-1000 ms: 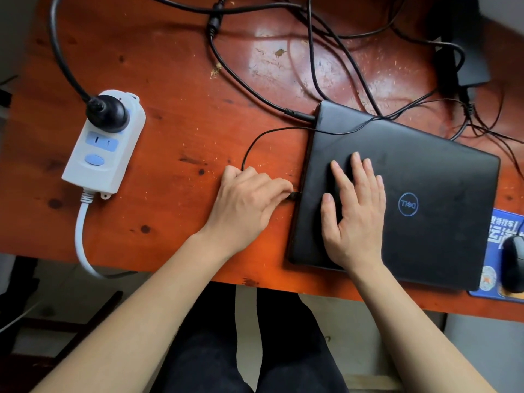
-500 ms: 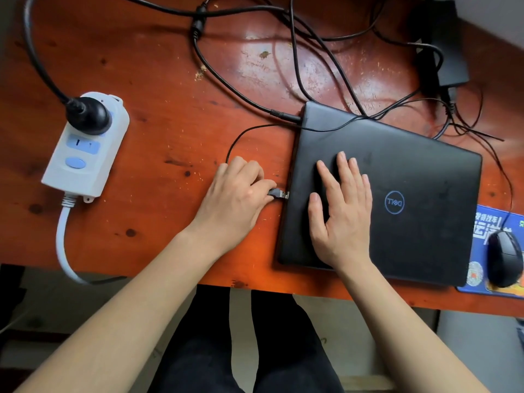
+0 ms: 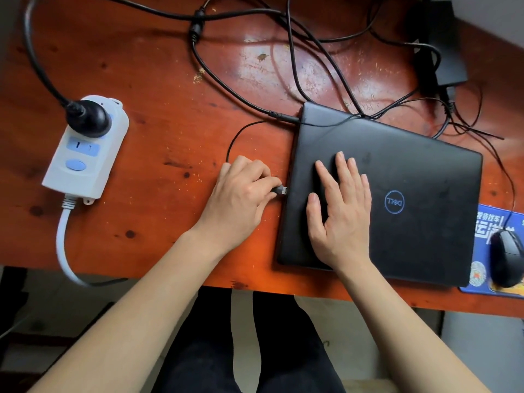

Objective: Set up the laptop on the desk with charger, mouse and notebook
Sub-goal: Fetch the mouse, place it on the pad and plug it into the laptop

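Observation:
A closed black laptop point(image 3: 419, 188) lies on the red-brown wooden desk point(image 3: 158, 80). My right hand point(image 3: 338, 211) rests flat on its lid with straight fingers. My left hand point(image 3: 241, 197) pinches a USB plug point(image 3: 281, 190) whose metal tip sits just off the laptop's left edge, with a small gap. Its thin cable point(image 3: 235, 137) loops back over the lid. The charger plug point(image 3: 283, 116) is in the laptop's rear left corner. The charger brick point(image 3: 445, 52) lies at the back right. A black mouse point(image 3: 507, 258) sits on a blue mouse pad point(image 3: 487, 222).
A white power strip point(image 3: 85, 154) with a black plug point(image 3: 88, 119) in it lies at the left, its white cord dropping over the desk's front edge. Black cables tangle across the back of the desk. My legs are below the front edge.
The USB plug was against the laptop's left side a second ago; my left hand has drawn it slightly away, so its metal tip shows. My right hand stays on the lid.

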`<action>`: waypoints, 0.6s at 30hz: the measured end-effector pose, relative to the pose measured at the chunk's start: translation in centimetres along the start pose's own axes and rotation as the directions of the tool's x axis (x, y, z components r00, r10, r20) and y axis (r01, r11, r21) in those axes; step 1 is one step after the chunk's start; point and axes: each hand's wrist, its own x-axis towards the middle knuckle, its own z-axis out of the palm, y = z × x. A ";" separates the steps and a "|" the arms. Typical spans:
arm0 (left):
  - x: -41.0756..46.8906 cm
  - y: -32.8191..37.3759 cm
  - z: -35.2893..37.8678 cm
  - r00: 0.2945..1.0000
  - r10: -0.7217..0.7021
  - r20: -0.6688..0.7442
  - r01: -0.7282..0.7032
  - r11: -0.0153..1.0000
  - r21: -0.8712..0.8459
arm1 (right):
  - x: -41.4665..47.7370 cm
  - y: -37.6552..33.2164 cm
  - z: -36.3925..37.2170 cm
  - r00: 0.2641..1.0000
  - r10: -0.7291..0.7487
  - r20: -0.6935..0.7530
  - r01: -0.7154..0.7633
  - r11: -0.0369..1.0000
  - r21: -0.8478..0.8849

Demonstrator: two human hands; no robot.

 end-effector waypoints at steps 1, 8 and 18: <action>0.3 0.1 0.0 1.000 0.021 0.014 -0.021 1.000 -0.007 | 0.0 0.0 0.0 1.000 0.001 -0.001 -0.001 1.000 -0.003; 1.2 0.1 -0.4 0.988 0.108 0.110 -0.105 0.994 -0.036 | -0.1 0.0 0.0 1.000 -0.005 0.001 0.005 1.000 -0.028; -0.3 0.4 0.3 0.998 -0.055 -0.021 0.058 0.987 0.147 | 0.0 0.1 0.1 1.000 -0.011 -0.003 0.011 1.000 -0.010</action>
